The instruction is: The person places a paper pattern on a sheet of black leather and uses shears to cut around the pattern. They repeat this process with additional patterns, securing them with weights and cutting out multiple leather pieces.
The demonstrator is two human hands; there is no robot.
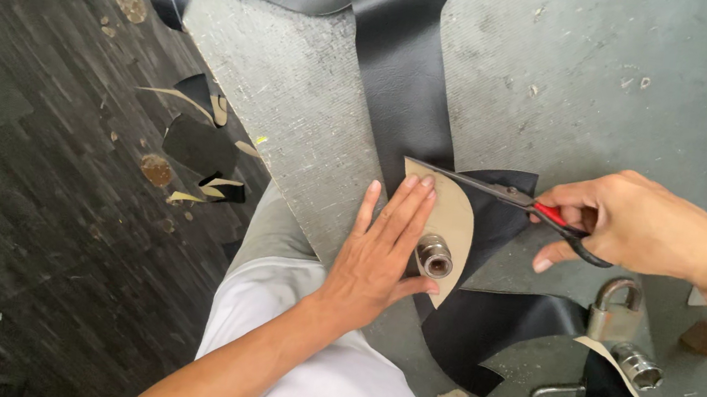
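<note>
The left hand [383, 248] lies flat with its fingers stretched out and its grip wide, pressing down on a tan paper pattern [449, 220] shaped like a half circle. Just right of this hand's thumb, a small shiny metal socket [434, 256] stands on the pattern. The pattern lies on a strip of black leather [407, 69] that runs up and away from the fingertips. Below and to the right of the left hand, more curved black leather [491, 330] rests on the grey counter [624, 79]. The right hand [632, 222] has its grip closed around the handles of red-handled scissors [522, 200]. The blades point left from this hand, and their tips reach the top edge of the pattern, close to the left fingertips. Below the right hand sit a metal padlock [614, 310], another shiny socket [636, 365], and a small black scrap with a tan edge [607, 382]. To the left of the left hand, a grey mat [294, 100] with a rough weave hangs over the counter's edge. Farther left, down on the dark wooden floor [10, 181], lie black and tan offcuts [200, 151]. The person's white clothing [329, 386] shows under the left arm.
</note>
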